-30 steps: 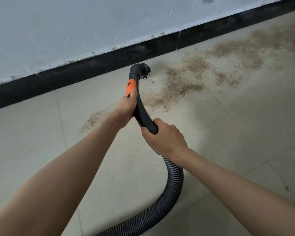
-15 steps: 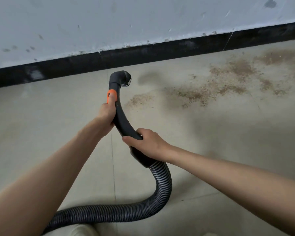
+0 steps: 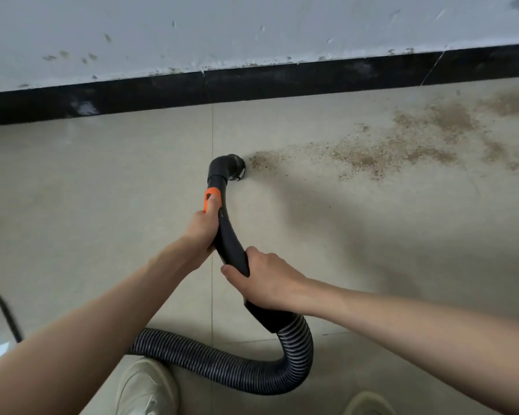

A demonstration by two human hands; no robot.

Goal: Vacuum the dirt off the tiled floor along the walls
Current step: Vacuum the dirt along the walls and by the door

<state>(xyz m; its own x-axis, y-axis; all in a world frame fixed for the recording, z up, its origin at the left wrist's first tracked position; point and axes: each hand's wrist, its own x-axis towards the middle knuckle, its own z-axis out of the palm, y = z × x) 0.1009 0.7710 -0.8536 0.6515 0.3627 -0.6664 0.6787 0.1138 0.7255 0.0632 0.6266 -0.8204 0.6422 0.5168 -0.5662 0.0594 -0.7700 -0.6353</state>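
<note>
- Vacuum handle tube (image 3: pixel 229 235): black, curved, rigid; runs from frame ctr up toward 12 o'clock; orange band (image 3: pixel 212 199) partway up
- Nozzle (image 3: pixel 232 167): black elbow end w/ short bristles, mouth facing 3 o'clock, down at the floor, just beside the near edge of the dirt
- Left hand (image 3: pixel 203 227): fingers wrapped round upper tube, thumb laid along the tube w/ tip on the orange band; firm grip
- Right hand (image 3: pixel 267 280): fingers curled round lower tube just above the hose cuff, thumb across the top; firm grip; sits at 5 o'clock of left hand
- Ribbed hose (image 3: pixel 222 366): dark grey, corrugated; leaves the cuff at 6 o'clock, loops under right forearm, runs off toward 8 o'clock behind left forearm
- Dirt (image 3: pixel 402 151): brown, grainy scatter on the tiled floor (image 3: pixel 102 190); spreads from the nozzle toward 2–3 o'clock, denser patches nearer the rt edge, close to the skirting
- Tiled floor: pale beige, grout line running 12–6 through ctr; shadow at 4 o'clock of nozzle
- Skirting (image 3: pixel 282 82): black strip along the wall base, 9 to 2 o'clock
- Wall (image 3: pixel 252 25): pale grey, scuffed, chipped paint at lower edge
- Shoes: light-coloured, left shoe (image 3: pixel 146 387) at 7 o'clock, right shoe (image 3: pixel 369 404) toe only at 5 o'clock
- Black cable (image 3: pixel 3 313): at far left edge, 8 o'clock; end not visible
</note>
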